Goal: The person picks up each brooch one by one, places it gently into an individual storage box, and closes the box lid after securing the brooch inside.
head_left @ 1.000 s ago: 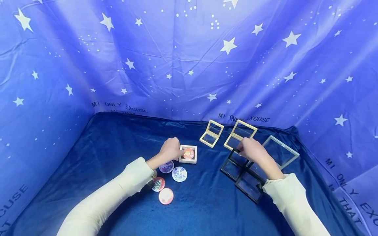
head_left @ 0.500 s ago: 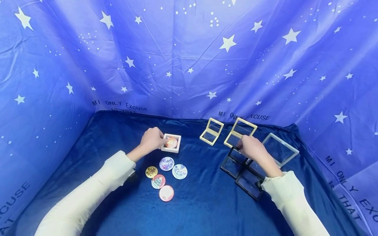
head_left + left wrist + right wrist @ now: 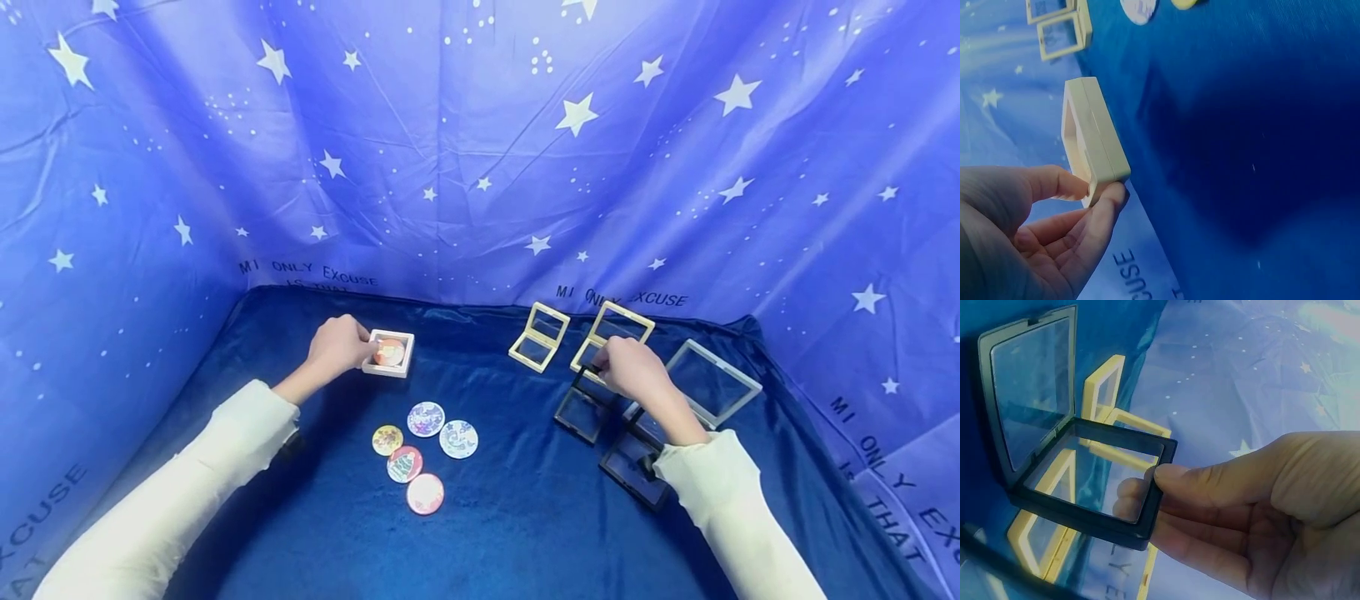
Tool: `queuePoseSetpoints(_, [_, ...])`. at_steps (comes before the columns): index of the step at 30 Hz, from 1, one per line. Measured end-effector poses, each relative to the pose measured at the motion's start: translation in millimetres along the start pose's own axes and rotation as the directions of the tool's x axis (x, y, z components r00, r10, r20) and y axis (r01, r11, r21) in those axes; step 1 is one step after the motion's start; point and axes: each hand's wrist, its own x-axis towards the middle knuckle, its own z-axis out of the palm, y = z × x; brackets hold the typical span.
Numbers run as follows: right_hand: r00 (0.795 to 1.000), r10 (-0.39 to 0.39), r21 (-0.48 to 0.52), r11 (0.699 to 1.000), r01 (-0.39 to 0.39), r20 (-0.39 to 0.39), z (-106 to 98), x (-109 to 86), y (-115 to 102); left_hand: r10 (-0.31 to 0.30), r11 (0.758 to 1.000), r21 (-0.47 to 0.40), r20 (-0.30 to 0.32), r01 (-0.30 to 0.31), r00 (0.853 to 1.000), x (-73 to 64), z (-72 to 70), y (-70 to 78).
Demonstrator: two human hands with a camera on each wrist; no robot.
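My left hand [image 3: 341, 342] pinches a small white display case [image 3: 409, 357] by its left side. A round orange badge [image 3: 389, 352] shows through its front. In the left wrist view the case [image 3: 1099, 128] is tilted and held by thumb and fingers. At the right, my right hand [image 3: 637, 375] grips the edge of a black hinged display frame [image 3: 581, 415]. The right wrist view shows this frame [image 3: 1085, 528] standing unfolded, clear film in both halves, with my thumb on its rim. Another black frame [image 3: 633, 475] lies partly hidden below my right forearm.
Several round badges lie mid-table: a purple one [image 3: 426, 419], a pale blue one [image 3: 458, 439], a yellow one [image 3: 387, 440], a red one [image 3: 405, 464] and a pink one [image 3: 425, 494]. Behind stand two yellow frames, one small [image 3: 537, 348], one larger [image 3: 621, 321]. A grey frame [image 3: 712, 379] is right.
My left hand has carried the white case left and farther back, away from the badges. My right hand has shifted the black frame, pulling it apart from the other black frame.
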Motion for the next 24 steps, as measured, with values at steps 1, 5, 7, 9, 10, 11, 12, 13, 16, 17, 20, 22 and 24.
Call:
queuePoseSetpoints(1, [1.000,-0.004,0.004,1.000,0.004,-0.005,-1,0.8,-1,-0.009,1.000,0.000,0.002,0.009,1.000,0.5,-1.9,-2.7])
queuePoseSetpoints(5, [1.000,-0.007,0.023,1.000,0.008,-0.027,-4,2.9,-6,-0.037,0.999,0.008,0.006,0.037,0.999,3.3,-6.5,-15.0])
queuePoseSetpoints(7, [0.999,-0.004,0.027,1.000,0.005,-0.034,-6,4.3,-9,-0.051,0.999,0.019,0.011,0.051,0.999,4.6,-8.0,-21.7])
queuePoseSetpoints(9, [0.999,0.000,0.028,1.000,0.001,-0.040,-8,5.9,-12,-0.072,0.997,0.032,0.018,0.071,0.997,5.8,-9.3,-28.3])
queuePoseSetpoints(10, [0.999,0.001,0.026,1.000,0.001,-0.045,-9,6.6,-14,-0.083,0.996,0.036,0.022,0.082,0.996,5.9,-10.0,-31.6])
queuePoseSetpoints(11, [0.999,0.001,0.021,1.000,0.000,-0.045,-9,7.4,-17,-0.095,0.995,0.039,0.024,0.094,0.995,5.8,-10.8,-34.7])
queuePoseSetpoints(12, [0.999,-0.002,0.022,1.000,0.003,-0.045,-10,8.1,-19,-0.107,0.994,0.042,0.026,0.106,0.994,5.8,-11.4,-37.8])
queuePoseSetpoints(13, [0.999,-0.003,0.022,1.000,0.004,-0.046,-11,8.8,-21,-0.119,0.992,0.042,0.029,0.117,0.993,5.7,-12.1,-40.5])
queuePoseSetpoints(16, [0.998,-0.017,0.026,0.999,0.018,-0.055,-13,10.6,-29,-0.143,0.989,0.042,0.031,0.142,0.989,5.3,-14.3,-48.1])
queuePoseSetpoints(17, [0.998,-0.023,0.029,0.999,0.025,-0.059,-13,11.5,-31,-0.151,0.988,0.043,0.032,0.150,0.988,5.1,-15.0,-50.2])
queuePoseSetpoints(20, [0.997,-0.033,0.037,0.999,0.035,-0.063,-15,14.5,-39,-0.168,0.985,0.043,0.030,0.167,0.985,4.2,-17.3,-56.5])
queuePoseSetpoints(22, [0.997,-0.037,0.043,0.998,0.040,-0.060,-16,16.4,-45,-0.181,0.983,0.038,0.030,0.180,0.983,3.4,-19.8,-60.7])
queuePoseSetpoints(24, [0.997,-0.049,0.043,0.998,0.052,-0.060,-16,19.4,-50,-0.195,0.980,0.039,0.028,0.194,0.980,2.8,-22.2,-64.5])
